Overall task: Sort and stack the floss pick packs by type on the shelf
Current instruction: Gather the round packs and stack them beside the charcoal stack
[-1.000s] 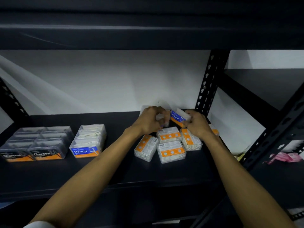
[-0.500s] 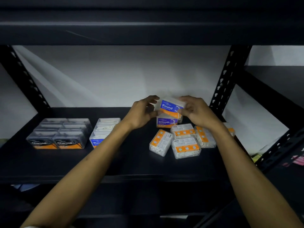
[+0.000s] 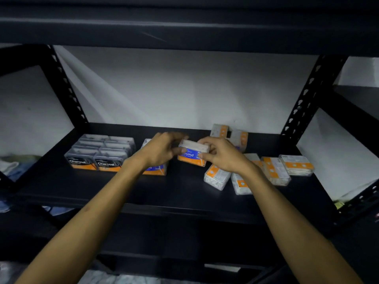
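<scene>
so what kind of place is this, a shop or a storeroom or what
Most likely a storeroom or stockroom, though a shop's back area is possible. The black metal shelf hangs on bare perforated steel uprights against a plain white wall, and many identical retail packs, such as the Charcoal packs, are laid out in bulk.

left hand (image 3: 162, 150): fingers curled, blurred | right hand (image 3: 222, 155): fingers pinching | both forearms extended forward

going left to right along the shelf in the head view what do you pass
Charcoal packs → Round stack → left hand → held Round pack → right hand → loose orange-label packs
</scene>
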The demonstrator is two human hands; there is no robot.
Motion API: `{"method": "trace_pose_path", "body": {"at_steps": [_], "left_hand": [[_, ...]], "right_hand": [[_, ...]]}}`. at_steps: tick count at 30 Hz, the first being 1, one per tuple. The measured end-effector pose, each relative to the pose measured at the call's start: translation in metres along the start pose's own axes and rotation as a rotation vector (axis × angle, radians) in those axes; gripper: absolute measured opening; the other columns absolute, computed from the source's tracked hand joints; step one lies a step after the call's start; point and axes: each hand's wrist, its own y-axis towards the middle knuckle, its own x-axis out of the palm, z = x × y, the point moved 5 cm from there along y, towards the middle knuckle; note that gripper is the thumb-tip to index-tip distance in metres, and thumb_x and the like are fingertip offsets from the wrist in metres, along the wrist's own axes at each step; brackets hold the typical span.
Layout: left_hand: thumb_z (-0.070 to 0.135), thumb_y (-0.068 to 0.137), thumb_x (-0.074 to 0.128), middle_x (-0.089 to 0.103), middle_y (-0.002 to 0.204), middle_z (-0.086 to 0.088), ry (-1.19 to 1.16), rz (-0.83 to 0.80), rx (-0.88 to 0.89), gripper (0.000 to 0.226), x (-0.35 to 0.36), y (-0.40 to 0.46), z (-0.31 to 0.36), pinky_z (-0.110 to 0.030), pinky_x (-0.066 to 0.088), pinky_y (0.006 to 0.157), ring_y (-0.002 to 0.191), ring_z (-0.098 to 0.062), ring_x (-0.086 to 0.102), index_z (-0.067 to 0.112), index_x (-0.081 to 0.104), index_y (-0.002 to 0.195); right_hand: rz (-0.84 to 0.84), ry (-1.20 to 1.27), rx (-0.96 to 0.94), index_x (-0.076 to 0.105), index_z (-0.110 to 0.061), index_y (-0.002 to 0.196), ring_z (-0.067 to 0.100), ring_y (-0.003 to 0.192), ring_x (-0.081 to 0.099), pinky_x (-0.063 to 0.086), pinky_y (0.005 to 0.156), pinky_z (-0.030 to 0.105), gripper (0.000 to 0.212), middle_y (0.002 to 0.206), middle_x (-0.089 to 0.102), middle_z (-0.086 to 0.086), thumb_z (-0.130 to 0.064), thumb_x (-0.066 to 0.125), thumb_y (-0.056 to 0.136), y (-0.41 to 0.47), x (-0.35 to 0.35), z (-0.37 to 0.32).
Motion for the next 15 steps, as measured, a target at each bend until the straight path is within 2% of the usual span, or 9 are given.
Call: {"method": "trace_pose_path", "body": {"at_steps": [3, 7, 10, 12, 14, 15], "left_hand": [[0.038, 0.094, 0.066, 0.060, 0.138, 0.004, 0.037, 0.071, -0.057, 0.046, -0.011, -0.019, -0.021, -0.027, 0.041, 0.100, 0.127, -0.017, 0.054, 0.026, 0.057, 0.138], [0.036, 0.094, 0.064, 0.057, 0.141, -0.001, 0.103, 0.135, -0.101, 0.043, -0.018, -0.037, -0.041, -0.033, 0.043, 0.103, 0.126, -0.023, 0.054, 0.021, 0.059, 0.134], [0.040, 0.098, 0.057, 0.050, 0.148, -0.006, 0.098, 0.167, -0.152, 0.051, -0.017, -0.043, -0.048, -0.034, 0.038, 0.108, 0.133, -0.024, 0.048, 0.015, 0.051, 0.142], [0.048, 0.101, 0.046, 0.043, 0.153, -0.006, 0.069, 0.169, -0.194, 0.055, -0.013, -0.045, -0.052, -0.039, 0.035, 0.114, 0.140, -0.023, 0.042, 0.017, 0.044, 0.146], [0.052, 0.102, 0.039, 0.037, 0.158, -0.004, 0.049, 0.149, -0.224, 0.057, -0.007, -0.046, -0.055, -0.041, 0.026, 0.120, 0.145, -0.021, 0.034, 0.019, 0.039, 0.149], [0.050, 0.103, 0.038, 0.034, 0.159, -0.004, 0.046, 0.136, -0.237, 0.057, -0.004, -0.047, -0.056, -0.036, 0.021, 0.120, 0.147, -0.020, 0.030, 0.019, 0.037, 0.151]], "right_hand": [[-0.048, -0.044, 0.004, 0.063, -0.030, 0.116, 0.007, 0.093, 0.066, 0.057, 0.085, 0.041, 0.032, 0.102, 0.069, -0.010, -0.025, 0.071, 0.086, 0.000, 0.017, -0.002], [-0.094, -0.080, 0.014, 0.062, -0.028, 0.123, 0.006, 0.099, 0.063, 0.056, 0.087, 0.036, 0.038, 0.113, 0.068, -0.008, -0.025, 0.072, 0.087, -0.001, 0.032, -0.004], [-0.111, -0.062, -0.001, 0.062, -0.026, 0.124, 0.003, 0.098, 0.061, 0.054, 0.082, 0.025, 0.037, 0.115, 0.067, -0.008, -0.023, 0.072, 0.088, -0.002, 0.035, -0.008], [-0.123, -0.056, -0.010, 0.062, -0.026, 0.124, 0.001, 0.097, 0.060, 0.050, 0.078, 0.019, 0.038, 0.115, 0.066, -0.009, -0.023, 0.072, 0.088, -0.002, 0.036, -0.010], [-0.129, -0.046, -0.013, 0.062, -0.027, 0.124, 0.000, 0.097, 0.061, 0.051, 0.079, 0.019, 0.038, 0.116, 0.067, -0.009, -0.024, 0.073, 0.088, -0.001, 0.038, -0.010], [-0.131, -0.040, -0.013, 0.062, -0.028, 0.123, -0.001, 0.097, 0.061, 0.052, 0.080, 0.020, 0.038, 0.116, 0.067, -0.009, -0.025, 0.073, 0.088, -0.001, 0.039, -0.010]]}}
